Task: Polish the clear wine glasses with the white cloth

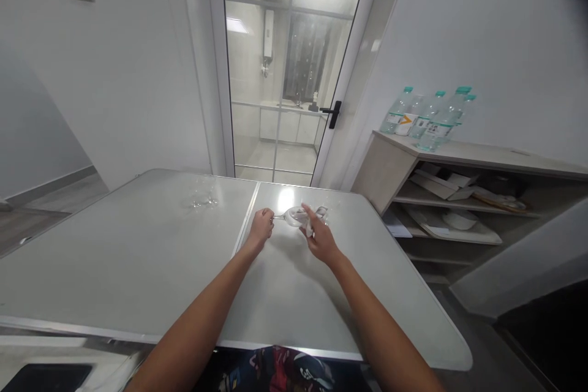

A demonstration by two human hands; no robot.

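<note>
A clear stemmed glass (294, 216) lies tilted sideways between my hands, just above the table. My left hand (261, 225) is closed around its stem end; the foot is hidden in the fingers. My right hand (320, 239) grips a thin white cloth or tissue (309, 228) against the bowl's side, with the fingers partly extended along it. Just beyond my right hand, more clear glassware (324, 213) shows, partly hidden. Further left on the table stands another group of transparent glassware (202, 201), hard to make out against the pale surface.
The pale table (138, 269) has a metal seam and rim. Behind it is a glass door (275, 135) with a black handle (335, 114). At right, a wooden shelf unit (390, 165) carries several plastic bottles (436, 128). A dark flat object (50, 378) lies at lower left.
</note>
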